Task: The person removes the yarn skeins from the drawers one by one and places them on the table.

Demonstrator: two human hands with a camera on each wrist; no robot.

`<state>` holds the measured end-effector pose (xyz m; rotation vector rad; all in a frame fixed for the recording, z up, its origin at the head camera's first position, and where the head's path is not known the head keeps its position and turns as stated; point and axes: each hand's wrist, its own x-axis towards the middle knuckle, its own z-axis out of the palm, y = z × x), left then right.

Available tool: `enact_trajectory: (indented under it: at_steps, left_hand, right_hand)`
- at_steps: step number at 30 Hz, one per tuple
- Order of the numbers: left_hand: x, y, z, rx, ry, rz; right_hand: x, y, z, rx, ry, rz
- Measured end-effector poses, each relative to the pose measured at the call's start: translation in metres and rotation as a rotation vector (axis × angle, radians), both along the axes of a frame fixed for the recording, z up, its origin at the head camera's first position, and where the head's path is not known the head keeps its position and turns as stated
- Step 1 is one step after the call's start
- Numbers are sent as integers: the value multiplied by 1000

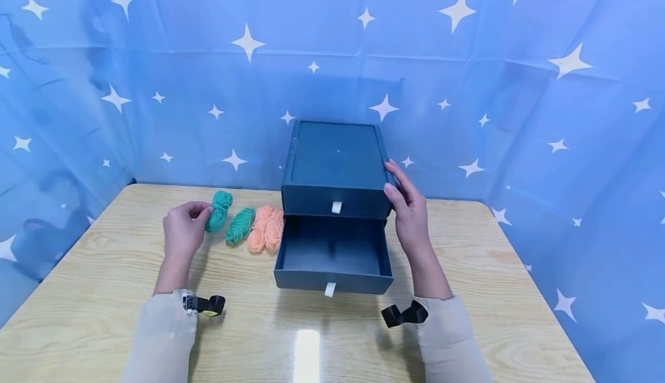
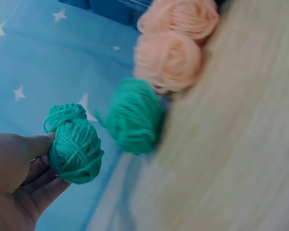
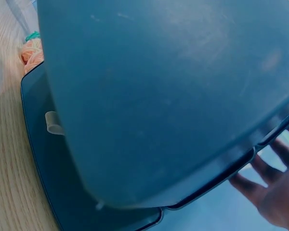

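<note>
My left hand (image 1: 183, 228) pinches a skein of green yarn (image 1: 220, 209) between thumb and fingers. In the left wrist view this skein (image 2: 76, 151) is tied around its upper part and appears held up. A second green skein (image 1: 241, 225) lies to its right on the table. Peach yarn (image 1: 266, 229) sits beside that, against the blue drawer box (image 1: 337, 155). My right hand (image 1: 412, 215) rests on the box's right side, fingers extended along its edge and thumb near the front corner. The lower drawer (image 1: 332, 250) is pulled out and holds nothing; the upper one is closed.
The wooden table (image 1: 239, 325) carries everything. A blue curtain with white stars (image 1: 332, 48) hangs behind and at both sides. Each drawer front has a white pull tab (image 1: 330, 289).
</note>
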<state>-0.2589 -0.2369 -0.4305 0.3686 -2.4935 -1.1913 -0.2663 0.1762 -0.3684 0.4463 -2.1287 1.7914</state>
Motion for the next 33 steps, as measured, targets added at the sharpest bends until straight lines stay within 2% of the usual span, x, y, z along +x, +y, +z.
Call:
enact_trajectory:
  at_steps: [3,9,15,21,24,27,33]
  left_hand:
    - [-5,-1,-9,-15,-35,-12]
    - [-7,1,-23,-39,-74,-21]
    - [-8,2,-27,-81,-67,-40]
    - [-8,2,-27,-83,-70,-71]
    - [-5,1,-22,-91,-80,-77]
    - [-1,0,-12,-110,-82,-91]
    - [10,12,23,-179,-40,-151]
  right_hand:
    - [0,0,1,-2,0,-1]
    - [1,0,0,-1,-7,-9]
    - [1,0,1,0,0,-4]
    - [1,-1,2,3,-9,-7]
    - [1,-1,2,2,-8,-5]
    - [1,-1,3,-1,-5,-4]
    - [1,-1,2,2,-6,-8]
